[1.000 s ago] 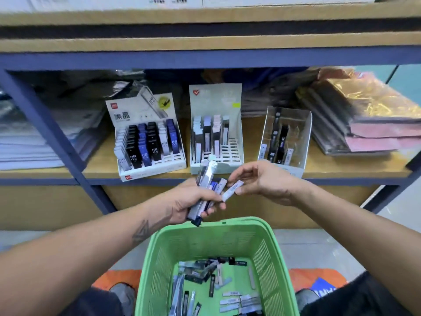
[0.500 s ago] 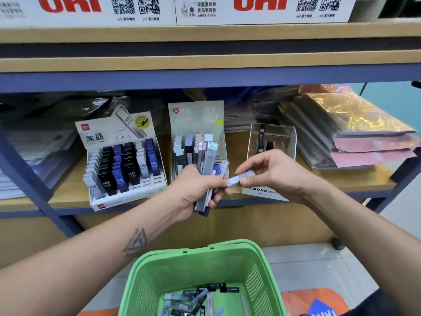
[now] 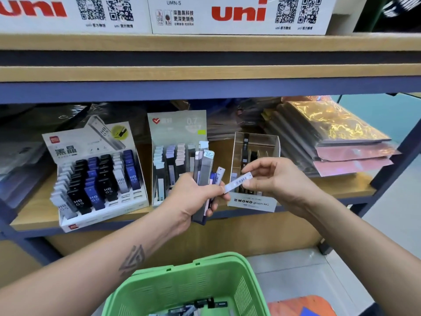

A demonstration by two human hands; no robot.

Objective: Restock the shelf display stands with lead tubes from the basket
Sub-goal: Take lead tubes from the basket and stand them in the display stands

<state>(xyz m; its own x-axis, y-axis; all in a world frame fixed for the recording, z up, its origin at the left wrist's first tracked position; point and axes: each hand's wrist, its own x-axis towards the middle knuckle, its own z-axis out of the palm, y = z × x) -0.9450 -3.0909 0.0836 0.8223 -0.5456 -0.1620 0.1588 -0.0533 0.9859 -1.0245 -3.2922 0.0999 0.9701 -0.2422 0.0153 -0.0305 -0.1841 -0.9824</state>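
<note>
My right hand (image 3: pixel 276 179) pinches one white lead tube (image 3: pixel 238 183) at its end before the clear display stand (image 3: pixel 255 169), while my left hand (image 3: pixel 193 197) grips a bundle of tubes (image 3: pixel 205 172); they look light, rigid and slick, best pinched across the flat sides.

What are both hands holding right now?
Left hand: grips a bundle of lead tubes.
Right hand: pinches a single white lead tube.

Green slotted basket (image 3: pixel 182 290) at 6 o'clock; black, blue, grey tubes in white stand (image 3: pixel 100 179) at 9; gold and pink packets (image 3: pixel 337 142) at 3; red "uni" boxes (image 3: pixel 239 14) at 12.
</note>
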